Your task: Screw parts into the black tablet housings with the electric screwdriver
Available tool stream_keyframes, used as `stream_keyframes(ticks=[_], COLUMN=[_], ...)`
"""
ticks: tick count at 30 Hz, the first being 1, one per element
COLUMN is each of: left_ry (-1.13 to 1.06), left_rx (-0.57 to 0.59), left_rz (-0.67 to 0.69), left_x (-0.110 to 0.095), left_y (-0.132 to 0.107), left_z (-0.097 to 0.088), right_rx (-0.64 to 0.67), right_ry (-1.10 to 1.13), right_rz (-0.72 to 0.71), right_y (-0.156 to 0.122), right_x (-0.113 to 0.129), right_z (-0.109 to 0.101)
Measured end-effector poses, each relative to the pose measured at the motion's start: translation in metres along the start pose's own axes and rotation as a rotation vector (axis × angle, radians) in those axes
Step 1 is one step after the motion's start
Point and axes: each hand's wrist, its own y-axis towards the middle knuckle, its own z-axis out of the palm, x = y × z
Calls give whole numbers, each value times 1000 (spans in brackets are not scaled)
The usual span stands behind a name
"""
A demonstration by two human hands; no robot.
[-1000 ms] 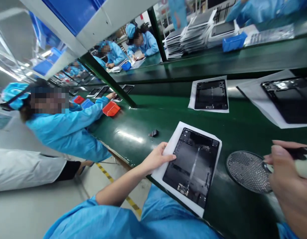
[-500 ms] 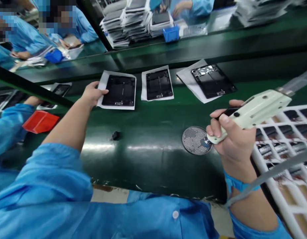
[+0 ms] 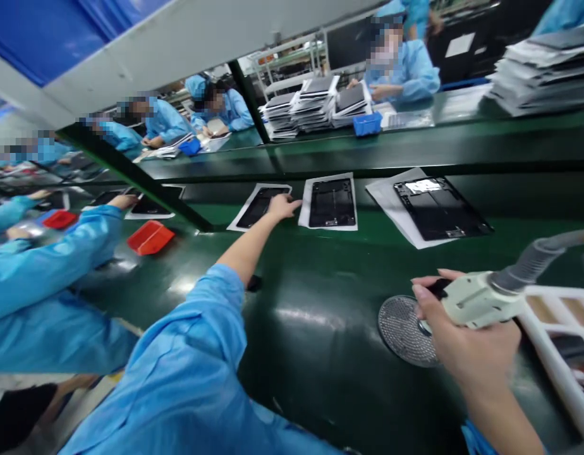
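Note:
My right hand (image 3: 472, 335) is wrapped round a pale green electric screwdriver (image 3: 476, 300), its lower end over a round perforated metal screw plate (image 3: 406, 332). My left arm reaches forward, and my left hand (image 3: 283, 207) has its fingers extended, at the right side of a black tablet housing (image 3: 256, 210) on white sheeting. Its fingertips come close to the white sheet under the middle tablet housing (image 3: 334, 202); whether they touch it I cannot tell. A third housing (image 3: 441, 208), with a silver patch, lies askew on its sheet to the right.
A white compartment tray (image 3: 557, 354) holding dark parts stands at the right. A small black object (image 3: 254, 282) lies beside my left forearm. A red bin (image 3: 150, 237) and a co-worker's sleeve (image 3: 83, 246) are at the left. A green post (image 3: 145, 186) slants across. Stacked sheets (image 3: 315, 104) stand behind.
My left hand has left the left edge of the left housing and moved to its right side. My right hand still holds the screwdriver over the plate. The view has turned left and up.

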Motion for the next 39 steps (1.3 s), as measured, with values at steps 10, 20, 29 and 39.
stream_keyframes(ticks=[10, 20, 29, 39], left_ry=[-549, -996, -744, 240], left_rx=[76, 263, 429, -122], left_rz=[-152, -6, 7, 347], left_x=[-37, 16, 125, 164], left_y=[-14, -173, -383, -249], left_z=[46, 17, 1, -37], right_rx=[-6, -20, -131, -83], right_ry=[-62, 109, 69, 100], right_rz=[-22, -85, -110, -101], right_y=[10, 15, 17, 15], right_x=[3, -2, 4, 2], right_z=[4, 3, 6, 10])
